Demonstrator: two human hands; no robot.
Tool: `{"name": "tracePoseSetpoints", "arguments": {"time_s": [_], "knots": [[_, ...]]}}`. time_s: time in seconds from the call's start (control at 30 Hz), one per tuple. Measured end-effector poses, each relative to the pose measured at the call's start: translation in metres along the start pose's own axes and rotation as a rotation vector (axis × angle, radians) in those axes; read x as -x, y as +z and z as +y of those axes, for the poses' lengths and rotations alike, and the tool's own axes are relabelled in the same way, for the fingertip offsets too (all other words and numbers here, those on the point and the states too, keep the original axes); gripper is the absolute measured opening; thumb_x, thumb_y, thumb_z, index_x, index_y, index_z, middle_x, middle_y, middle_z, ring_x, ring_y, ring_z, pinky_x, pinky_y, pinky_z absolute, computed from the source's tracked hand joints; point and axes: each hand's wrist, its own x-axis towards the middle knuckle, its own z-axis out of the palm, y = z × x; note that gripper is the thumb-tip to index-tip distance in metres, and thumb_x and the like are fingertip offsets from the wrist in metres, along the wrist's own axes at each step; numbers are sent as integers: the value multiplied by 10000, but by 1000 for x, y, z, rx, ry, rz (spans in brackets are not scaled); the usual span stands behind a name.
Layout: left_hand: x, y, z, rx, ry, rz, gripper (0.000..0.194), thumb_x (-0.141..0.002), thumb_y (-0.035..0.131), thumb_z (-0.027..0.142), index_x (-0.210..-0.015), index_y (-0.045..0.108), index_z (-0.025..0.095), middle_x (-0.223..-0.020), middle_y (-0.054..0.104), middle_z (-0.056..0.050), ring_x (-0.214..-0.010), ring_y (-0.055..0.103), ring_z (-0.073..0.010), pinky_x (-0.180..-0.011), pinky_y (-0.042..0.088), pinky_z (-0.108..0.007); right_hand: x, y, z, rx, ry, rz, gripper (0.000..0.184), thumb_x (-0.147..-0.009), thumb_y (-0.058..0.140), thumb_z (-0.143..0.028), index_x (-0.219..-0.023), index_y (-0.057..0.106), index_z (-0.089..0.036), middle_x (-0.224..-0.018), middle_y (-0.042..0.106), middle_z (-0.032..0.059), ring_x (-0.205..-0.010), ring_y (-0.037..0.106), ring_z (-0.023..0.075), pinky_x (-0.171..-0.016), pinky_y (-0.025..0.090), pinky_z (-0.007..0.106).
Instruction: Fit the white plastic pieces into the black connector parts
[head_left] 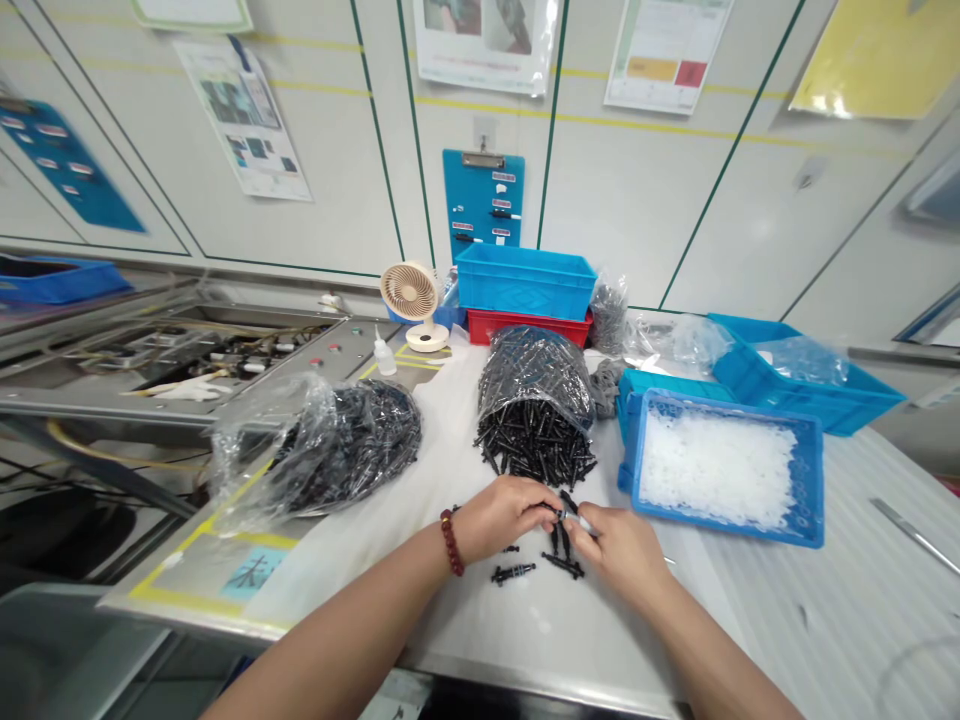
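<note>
My left hand [504, 515], a red bead bracelet on its wrist, is closed in a pinch on a slim black part mostly hidden by the fingers. Fingertip to fingertip with it, my right hand [621, 550] is closed on a small white piece [581, 521] that meets the black part's end. Below the hands lie several loose black parts, among them one with pale bands [513, 573] and a plain one [562, 566]. Just beyond, an open clear bag [536, 375] spills many such black parts [534, 440] onto the table.
A blue tray of small white pieces [718, 470] stands at right, tilted against teal bins [806, 365]. At left lies another filled clear bag [345, 445]. Behind are a fan [411, 295], a dropper bottle [384, 355] and stacked blue [525, 280] and red bins [480, 327]. Metal tweezers [915, 535] lie far right.
</note>
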Motion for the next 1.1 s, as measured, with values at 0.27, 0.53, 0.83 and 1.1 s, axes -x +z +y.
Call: {"name": "tracePoseSetpoints", "arguments": {"time_s": [0.27, 0.53, 0.83, 1.1], "knots": [[1, 0, 1, -29, 10, 36, 101, -791, 589, 133, -863, 656, 156, -801, 681, -16, -735, 610, -119, -739, 453, -181, -1, 2, 0, 44, 41, 18, 337, -856, 398, -428, -680, 586, -210, -645, 646, 21, -583, 550, 135, -478, 142, 242], [4, -16, 3, 80, -200, -64, 128, -747, 570, 106, -828, 660, 146, -682, 639, 11, -579, 548, -82, -549, 405, -139, -1, -4, 1, 34, 78, 0, 341, -864, 388, -403, -642, 557, -206, -608, 626, 12, -564, 537, 131, -472, 137, 235], [8, -53, -7, -180, -295, 23, 160, -791, 518, 221, -746, 653, 147, -761, 604, -24, -694, 542, -117, -653, 402, -186, -2, -5, 6, -15, 68, 22, 355, -874, 346, -426, -633, 489, -208, -552, 571, 9, -558, 533, 155, -468, 168, 223], [20, -59, -11, -540, -685, -351, 123, -643, 645, 285, -713, 625, 186, -710, 616, -14, -670, 547, -179, -567, 366, -228, -3, 1, 9, -76, 35, 51, 279, -862, 327, -362, -684, 482, -214, -556, 555, 7, -568, 519, 164, -473, 195, 228]]}}
